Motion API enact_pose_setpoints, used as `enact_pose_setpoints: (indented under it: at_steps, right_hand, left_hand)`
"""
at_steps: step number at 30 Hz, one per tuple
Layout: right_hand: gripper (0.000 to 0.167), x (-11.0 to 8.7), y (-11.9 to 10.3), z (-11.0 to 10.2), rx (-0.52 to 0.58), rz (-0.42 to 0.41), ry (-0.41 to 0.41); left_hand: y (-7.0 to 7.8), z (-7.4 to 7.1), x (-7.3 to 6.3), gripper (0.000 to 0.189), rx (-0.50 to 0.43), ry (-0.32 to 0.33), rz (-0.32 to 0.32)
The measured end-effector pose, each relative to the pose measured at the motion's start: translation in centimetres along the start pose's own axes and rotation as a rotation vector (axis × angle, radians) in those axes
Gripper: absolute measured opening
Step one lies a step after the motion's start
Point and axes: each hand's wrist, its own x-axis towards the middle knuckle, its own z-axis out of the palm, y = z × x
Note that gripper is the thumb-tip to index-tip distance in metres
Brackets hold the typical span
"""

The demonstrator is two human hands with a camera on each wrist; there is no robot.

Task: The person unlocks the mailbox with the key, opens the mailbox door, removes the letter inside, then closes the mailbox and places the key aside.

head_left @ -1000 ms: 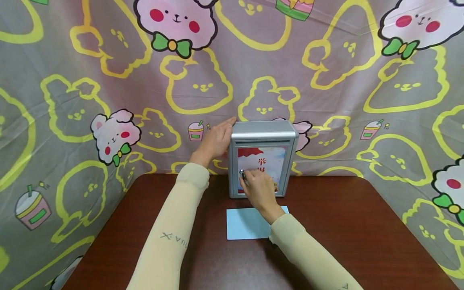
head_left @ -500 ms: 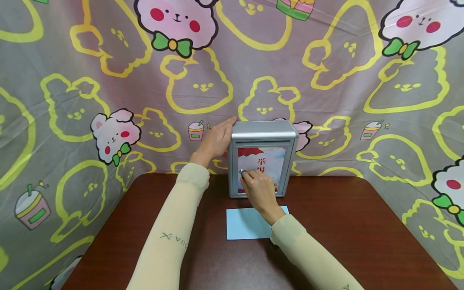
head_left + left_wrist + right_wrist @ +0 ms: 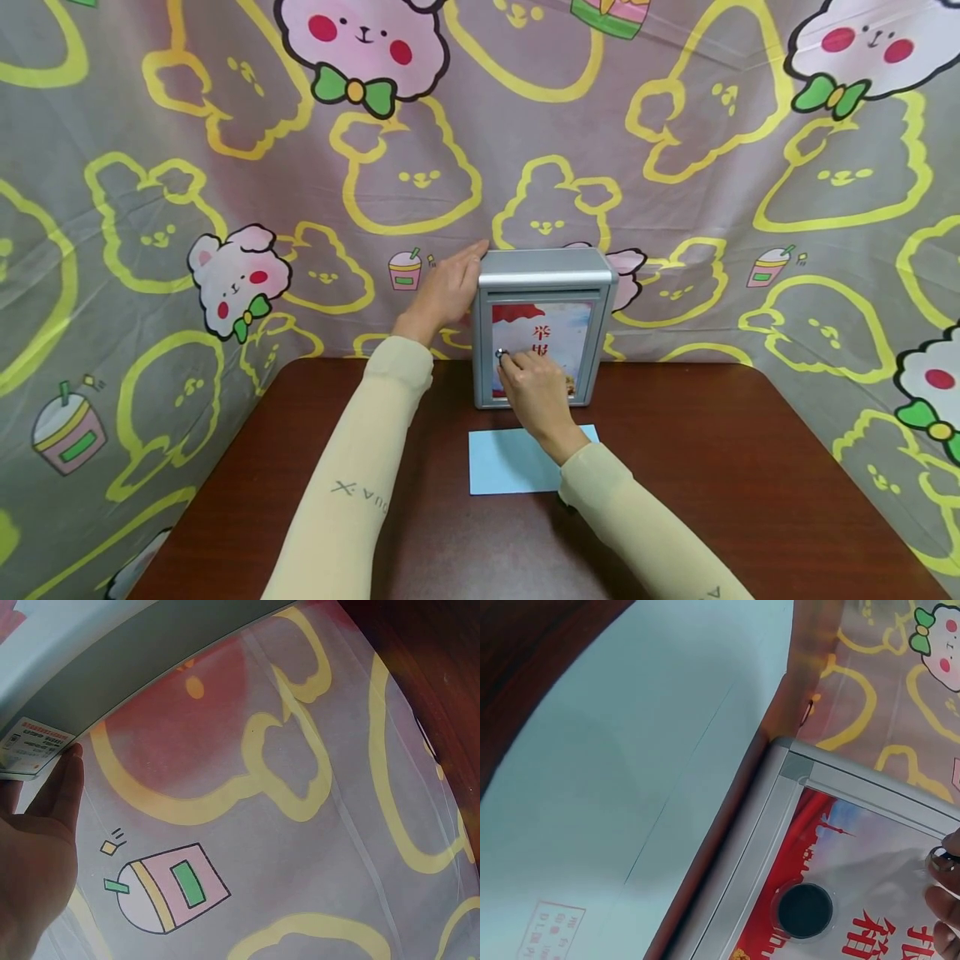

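A silver-grey metal suggestion box [image 3: 547, 265] stands upright at the back of the table, a printed poster with red characters on its front. My left hand [image 3: 447, 287] rests on its upper left side with fingers extended; in the left wrist view, fingers [image 3: 64, 784] lie by the labelled corner. A round silver lock [image 3: 500, 354] sits at the left of the front panel. There my right hand [image 3: 536, 392] pinches a small key, mostly hidden by the curled fingers. At the right wrist view's edge, fingertips [image 3: 946, 881] close around the shiny lock.
A light blue envelope [image 3: 510, 462] lies flat on the dark brown table [image 3: 697, 467] before the box, partly under my right forearm. A cartoon-printed cloth [image 3: 420, 167] hangs behind the box and along both sides. A black disc [image 3: 804, 910] shows on the poster.
My right fingers have turned slightly at the lock, and the shiny metal seen below it a second ago is now covered. My left hand and the box have stayed put.
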Motion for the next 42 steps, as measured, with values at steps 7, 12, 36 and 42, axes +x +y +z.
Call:
enact_pose_setpoints:
  at_steps: [7, 12, 36, 42]
  right_hand:
    - [0.011, 0.10, -0.06, -0.27, -0.051, -0.019, -0.049]
    - [0.018, 0.01, 0.05, -0.26, -0.067, -0.013, -0.061]
    - [0.024, 0.36, -0.06, -0.44, -0.056, 0.004, -0.067]
    - [0.025, 0.34, -0.21, -0.53, -0.044, 0.008, -0.051]
  left_hand:
    - [-0.11, 0.05, 0.01, 0.056, -0.004, -0.007, -0.005]
    - [-0.13, 0.10, 0.08, 0.056, 0.002, -0.003, 0.003]
    - [0.03, -0.09, 0.05, 0.055, -0.016, -0.004, 0.001]
    - [0.08, -0.13, -0.09, 0.055, -0.015, -0.006, -0.005]
